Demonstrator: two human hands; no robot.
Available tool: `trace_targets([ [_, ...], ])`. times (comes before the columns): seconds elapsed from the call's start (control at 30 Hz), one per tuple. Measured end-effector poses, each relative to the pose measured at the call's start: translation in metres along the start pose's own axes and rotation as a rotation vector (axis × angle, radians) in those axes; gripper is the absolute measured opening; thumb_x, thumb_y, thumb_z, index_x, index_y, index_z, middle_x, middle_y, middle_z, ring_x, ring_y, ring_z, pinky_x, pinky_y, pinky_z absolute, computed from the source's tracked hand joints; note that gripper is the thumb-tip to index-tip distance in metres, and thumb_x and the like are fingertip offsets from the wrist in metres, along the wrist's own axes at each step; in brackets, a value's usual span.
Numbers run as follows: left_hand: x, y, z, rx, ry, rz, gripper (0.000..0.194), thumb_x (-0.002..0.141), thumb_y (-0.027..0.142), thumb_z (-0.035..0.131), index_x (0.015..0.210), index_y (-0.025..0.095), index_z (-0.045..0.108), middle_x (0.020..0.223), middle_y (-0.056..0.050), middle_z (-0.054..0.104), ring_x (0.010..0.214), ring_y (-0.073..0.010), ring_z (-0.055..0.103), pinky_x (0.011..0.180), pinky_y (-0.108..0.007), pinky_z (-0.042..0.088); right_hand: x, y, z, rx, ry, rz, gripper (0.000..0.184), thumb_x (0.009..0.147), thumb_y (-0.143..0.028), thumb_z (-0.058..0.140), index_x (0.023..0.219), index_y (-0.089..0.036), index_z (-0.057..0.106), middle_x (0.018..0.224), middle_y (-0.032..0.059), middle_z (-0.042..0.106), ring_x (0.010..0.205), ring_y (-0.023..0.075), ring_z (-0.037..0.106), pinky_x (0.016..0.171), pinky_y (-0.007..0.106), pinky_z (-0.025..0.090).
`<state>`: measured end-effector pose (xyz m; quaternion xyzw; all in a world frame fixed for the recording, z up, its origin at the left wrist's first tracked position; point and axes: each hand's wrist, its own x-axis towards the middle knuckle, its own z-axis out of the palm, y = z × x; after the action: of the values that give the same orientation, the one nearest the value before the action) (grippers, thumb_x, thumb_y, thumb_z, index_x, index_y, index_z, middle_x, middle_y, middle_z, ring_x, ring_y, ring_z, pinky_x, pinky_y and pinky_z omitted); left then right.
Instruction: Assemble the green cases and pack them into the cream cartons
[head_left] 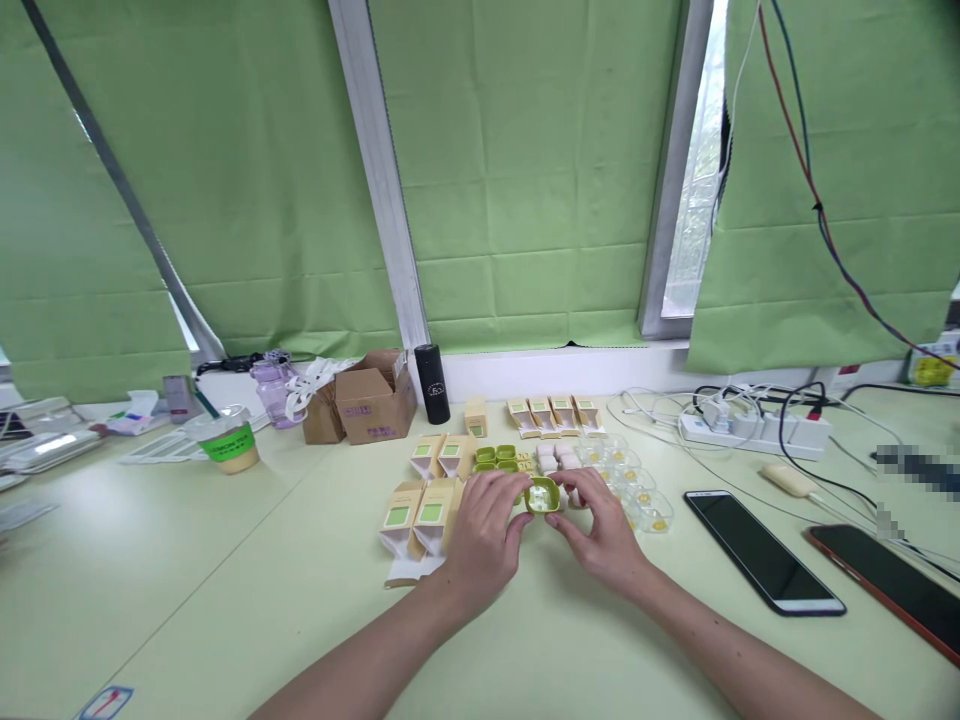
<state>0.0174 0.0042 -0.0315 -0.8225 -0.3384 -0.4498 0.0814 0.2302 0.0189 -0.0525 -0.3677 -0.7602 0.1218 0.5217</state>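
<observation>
Green cup [542, 510], lower centre of frame, was clamped at opposite sides by left hand [486, 518] and right hand [600, 522], presumably for steadiness; cartons [433, 514] sat left of centre, likely grouped for reach.

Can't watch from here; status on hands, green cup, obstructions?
Left hand, right hand gripping green cup. Clutter close by: cartons on left, clear plastic cups on right.

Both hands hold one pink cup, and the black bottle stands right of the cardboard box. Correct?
Not quite: the head view shows the cup is green. The left hand and right hand do hold it, with the black bottle right of the cardboard box.
</observation>
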Motion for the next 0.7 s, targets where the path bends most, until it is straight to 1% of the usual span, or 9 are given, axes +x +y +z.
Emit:
trace_targets([
  [0.1,0.000,0.000,0.000,-0.011,0.002,-0.029,0.035,0.103,0.019,0.060,0.138,0.024,0.059,0.126,-0.012,0.074,0.118,-0.0293,0.065,0.102,-0.049,0.052,0.000,-0.002,-0.001,0.002,0.008,-0.004,0.035,0.095,-0.027,0.066,0.130,-0.028,0.062,0.116,0.0101,0.071,0.104,0.0300,0.063,0.076,0.040,0.055],
  [0.2,0.000,0.000,0.000,-0.042,0.011,-0.098,0.034,0.104,0.023,0.061,0.138,0.024,0.061,0.124,-0.011,0.075,0.119,-0.0294,0.065,0.103,-0.049,0.053,0.000,-0.006,-0.002,0.017,0.020,0.001,0.041,0.095,-0.028,0.065,0.135,-0.028,0.060,0.122,0.0117,0.069,0.105,0.0301,0.063,0.077,0.040,0.056],
  [0.27,0.000,0.001,0.000,-0.082,0.016,-0.169,0.033,0.104,0.026,0.063,0.136,0.023,0.063,0.121,-0.011,0.075,0.117,-0.0287,0.066,0.101,-0.047,0.055,0.000,-0.009,-0.003,0.025,0.035,0.003,0.042,0.095,-0.028,0.065,0.137,-0.028,0.057,0.126,0.0119,0.066,0.105,0.0291,0.063,0.078,0.041,0.057],
  [0.37,0.001,0.003,0.000,-0.161,0.003,-0.292,0.030,0.102,0.029,0.067,0.131,0.024,0.068,0.117,-0.009,0.074,0.112,-0.0271,0.069,0.098,-0.044,0.057,0.000,-0.012,-0.005,0.025,0.052,0.006,0.040,0.096,-0.028,0.064,0.136,-0.028,0.056,0.128,0.0113,0.064,0.104,0.0281,0.062,0.080,0.041,0.056],
  [0.53,0.004,0.003,0.001,-0.283,-0.001,-0.444,0.030,0.098,0.033,0.071,0.126,0.024,0.072,0.113,-0.008,0.075,0.108,-0.0253,0.072,0.097,-0.041,0.059,-0.001,-0.008,-0.003,0.008,0.045,-0.022,0.040,0.097,-0.027,0.063,0.136,-0.028,0.055,0.128,0.0114,0.064,0.108,0.0297,0.060,0.081,0.042,0.056],
  [0.7,0.009,0.005,0.000,-0.372,-0.023,-0.585,0.029,0.096,0.036,0.071,0.121,0.023,0.077,0.105,-0.006,0.078,0.101,-0.0240,0.074,0.094,-0.040,0.060,-0.002,-0.002,-0.001,-0.037,0.042,-0.052,0.041,0.098,-0.026,0.060,0.138,-0.029,0.053,0.131,0.0120,0.064,0.114,0.0327,0.060,0.088,0.049,0.056],
])
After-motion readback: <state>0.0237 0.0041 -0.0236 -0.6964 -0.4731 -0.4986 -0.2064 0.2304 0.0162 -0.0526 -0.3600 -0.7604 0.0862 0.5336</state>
